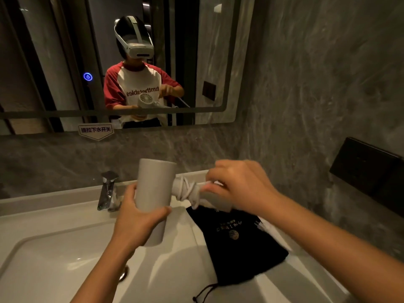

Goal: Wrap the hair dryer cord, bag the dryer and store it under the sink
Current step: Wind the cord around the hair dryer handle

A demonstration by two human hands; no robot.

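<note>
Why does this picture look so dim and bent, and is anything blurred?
Head view: dim, warm light; the wide-angle lens bows the mirror frame and sink rim; the right hand and cord smear with motion; the left hand on the dryer looks sharper.

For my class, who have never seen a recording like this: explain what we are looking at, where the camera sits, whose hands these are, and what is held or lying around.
There is one picture, from a camera worn on a person's head, looking down at a bathroom sink. The mirror reflects the wearer and headset. The left hand grips the pale hair dryer by its barrel. The right hand is at the handle, where the white cord is coiled. A black drawstring bag lies on the sink edge, empty-looking. A chrome tap stands behind.
</note>
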